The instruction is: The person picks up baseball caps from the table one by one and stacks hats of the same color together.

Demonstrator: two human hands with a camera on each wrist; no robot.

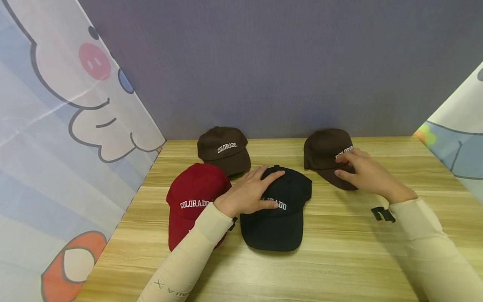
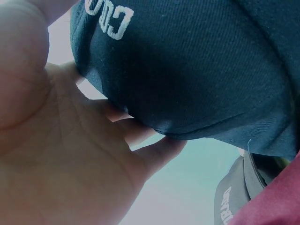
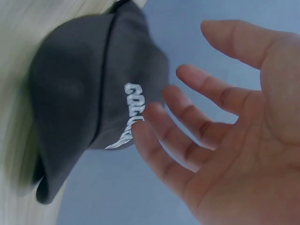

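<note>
My left hand [image 1: 247, 193] rests on the crown of a black cap [image 1: 275, 233] with white COLORADO lettering, its fingers spread and the thumb by the letters. In the left wrist view the fingers run along the curved edge of the black cap [image 2: 187, 70]. Over the front of a dark brown cap [image 1: 325, 147] at the back right, my right hand [image 1: 371, 174] hovers with its fingers loosely bent. The right wrist view has air between that hand's palm [image 3: 248, 154] and the brown cap [image 3: 70, 84], with nothing held.
A red COLORADO cap [image 1: 194, 184] lies left of the black one, partly behind my left forearm. Behind it sits another dark brown cap [image 1: 222, 144]. A grey panel [image 1: 279, 67] closes off the back of the wooden table [image 1: 339, 260]; a cartoon-print sheet [image 1: 49, 126] hangs at the left.
</note>
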